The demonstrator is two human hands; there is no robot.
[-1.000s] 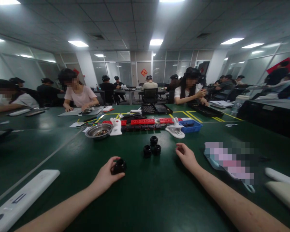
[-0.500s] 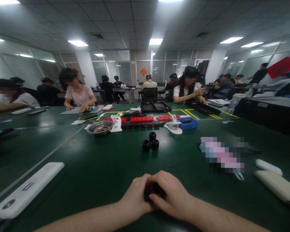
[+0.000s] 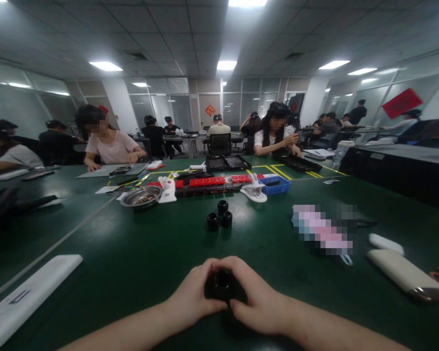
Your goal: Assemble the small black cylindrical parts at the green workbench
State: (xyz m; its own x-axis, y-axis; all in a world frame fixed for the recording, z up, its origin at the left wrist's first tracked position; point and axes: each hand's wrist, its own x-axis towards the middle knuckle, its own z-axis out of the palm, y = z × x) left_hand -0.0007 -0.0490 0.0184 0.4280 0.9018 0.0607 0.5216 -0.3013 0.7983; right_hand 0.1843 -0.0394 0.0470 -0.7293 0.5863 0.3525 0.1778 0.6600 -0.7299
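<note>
A small black round fitting (image 3: pixel 223 285) with a hole in its top sits between both my hands, low on the green table (image 3: pixel 139 253). My left hand (image 3: pixel 192 292) wraps its left side, fingers curled. My right hand (image 3: pixel 258 297) wraps its right side, thumb and fingers pressed to it. Three more black fittings (image 3: pixel 218 215) stand grouped further out on the table, apart from my hands.
A white flat device (image 3: pixel 25 295) lies at the near left, a white case (image 3: pixel 406 275) at the right. Further back are a metal bowl (image 3: pixel 139 197), red and black strips (image 3: pixel 207 183), a blue tray (image 3: pixel 274 185) and white clamps. Several people sit at the far tables.
A second ago my left hand alone held the fitting and my right hand lay open apart from it. Both hands have since closed together on the fitting, nearer to me.
</note>
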